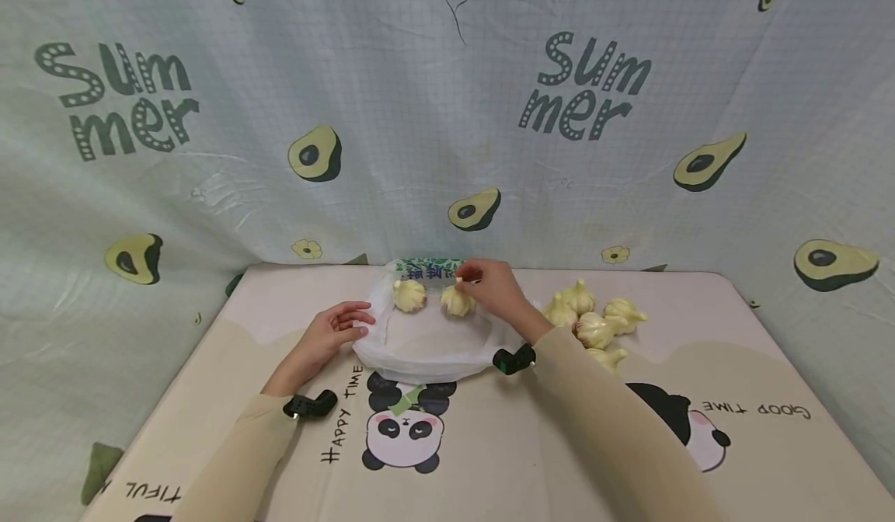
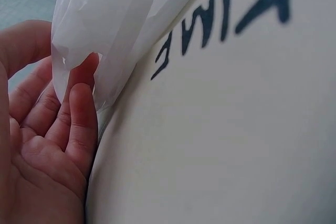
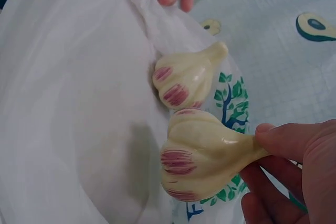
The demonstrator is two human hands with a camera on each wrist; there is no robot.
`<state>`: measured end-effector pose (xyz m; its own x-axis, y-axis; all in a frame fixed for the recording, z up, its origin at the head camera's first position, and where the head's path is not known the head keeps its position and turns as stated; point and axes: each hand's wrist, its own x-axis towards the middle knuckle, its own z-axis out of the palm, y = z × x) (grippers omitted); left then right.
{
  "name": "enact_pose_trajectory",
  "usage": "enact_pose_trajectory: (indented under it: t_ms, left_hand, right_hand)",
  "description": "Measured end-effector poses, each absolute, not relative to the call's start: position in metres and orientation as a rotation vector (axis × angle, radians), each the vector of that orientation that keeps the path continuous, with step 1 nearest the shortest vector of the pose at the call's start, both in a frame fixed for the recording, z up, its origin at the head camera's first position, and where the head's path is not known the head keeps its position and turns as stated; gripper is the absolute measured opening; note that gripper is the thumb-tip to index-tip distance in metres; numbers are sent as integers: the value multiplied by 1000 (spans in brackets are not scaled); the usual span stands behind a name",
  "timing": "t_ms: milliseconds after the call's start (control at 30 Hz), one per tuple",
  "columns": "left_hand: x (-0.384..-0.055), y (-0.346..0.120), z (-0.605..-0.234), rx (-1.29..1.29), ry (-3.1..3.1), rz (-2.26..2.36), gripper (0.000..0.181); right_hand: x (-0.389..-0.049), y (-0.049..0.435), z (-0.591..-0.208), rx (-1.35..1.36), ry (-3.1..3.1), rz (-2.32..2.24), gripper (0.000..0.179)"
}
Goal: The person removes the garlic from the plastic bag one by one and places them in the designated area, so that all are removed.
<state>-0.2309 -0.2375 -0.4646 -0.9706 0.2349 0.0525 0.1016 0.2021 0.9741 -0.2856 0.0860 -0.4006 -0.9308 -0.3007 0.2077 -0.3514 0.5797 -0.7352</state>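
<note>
A white plastic bag (image 1: 433, 368) lies spread with its mouth wide, green leaf print along its far side. My right hand (image 1: 495, 287) pinches a garlic bulb (image 1: 457, 302) by its stem over the bag. In the right wrist view, thumb and fingers meet on the stem of this yellowish bulb (image 3: 202, 156) with purple streaks. A second garlic bulb (image 1: 409, 295) rests on the bag's far left part, close beside the held one. At the bag's left edge, my left hand (image 1: 329, 343) holds the thin plastic with curved fingers, partly covered by a fold in the left wrist view.
Several more garlic bulbs (image 1: 594, 328) are heaped on the table to the right of the bag, partly behind my right forearm. The tablecloth (image 1: 489, 444) carries panda prints and lettering. A hanging curtain (image 1: 391, 118) with avocado prints stands right behind the table.
</note>
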Motion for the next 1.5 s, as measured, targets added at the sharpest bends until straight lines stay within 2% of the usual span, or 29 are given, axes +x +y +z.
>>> enact_pose_trajectory:
  t_ms: [600, 1500]
  left_hand:
    - [-229, -239, -466, 355, 2329, 1909, 48]
    - [-229, -240, -464, 352, 2332, 1896, 49]
  right_hand:
    - [-267, 105, -385, 603, -2720, 1379, 21]
    - [-223, 167, -377, 664, -2724, 1425, 16]
